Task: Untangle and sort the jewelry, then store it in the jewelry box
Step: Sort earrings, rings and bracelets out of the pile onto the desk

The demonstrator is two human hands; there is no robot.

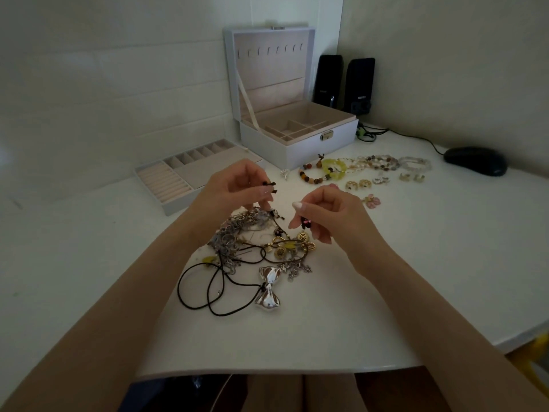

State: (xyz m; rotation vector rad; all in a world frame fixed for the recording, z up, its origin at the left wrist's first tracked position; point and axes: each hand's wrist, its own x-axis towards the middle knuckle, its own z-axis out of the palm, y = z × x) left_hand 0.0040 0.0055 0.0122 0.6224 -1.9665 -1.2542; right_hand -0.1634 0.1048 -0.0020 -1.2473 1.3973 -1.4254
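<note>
Now your left hand (pixel 237 185) pinches dark cord ends (pixel 269 187), your right hand (pixel 329 209) a dark bead (pixel 306 224), above the tangle (pixel 258 245) before the jewelry box (pixel 297 144); likely limp, snag-prone: grip clasps, tease gently.

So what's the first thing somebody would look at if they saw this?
Probably the tangled jewelry pile mid-table, with a shiny silver bow pendant at its near edge. The left hand and right hand pinch dark bits of it just above. Behind, the white jewelry box stands open.
</note>
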